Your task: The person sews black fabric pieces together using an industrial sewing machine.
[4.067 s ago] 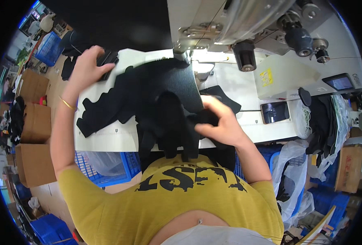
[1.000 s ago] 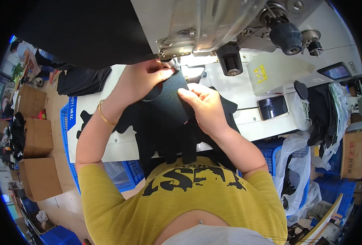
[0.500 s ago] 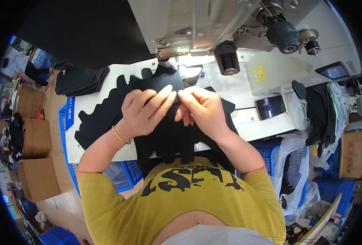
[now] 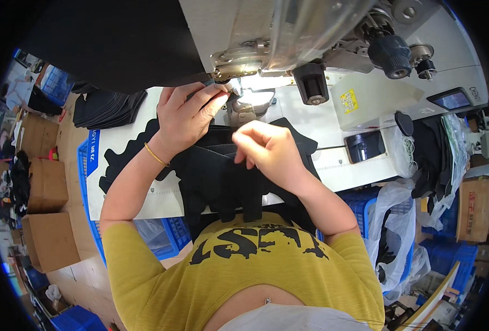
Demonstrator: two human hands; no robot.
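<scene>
A sewing machine [image 4: 333,33] reaches over the white work table from the far side, its needle area brightly lit. Right at that lit area is my left hand [image 4: 188,116], fingers bent and pressed together on a piece of black fabric that they mostly hide. My right hand [image 4: 269,151] hovers above black cut fabric pieces [image 4: 217,176] lying near my body. Its thumb and fingers are curled into a pinch, and whatever may be between them is hidden. The black pieces have scalloped, tabbed edges and spread to both sides of my hands.
A stack of black fabric [image 4: 109,107] lies at the table's far left. A dark phone-like device [image 4: 366,146] rests on the right. Blue crates [image 4: 173,237] stand below the table, one with plastic bags [image 4: 391,220]. Cardboard boxes [image 4: 48,243] line the floor at left.
My left hand has moved away from my right hand, up to the machine's needle area, taking the ribbed black piece with it. My right hand has stayed near its place, slightly lower.
</scene>
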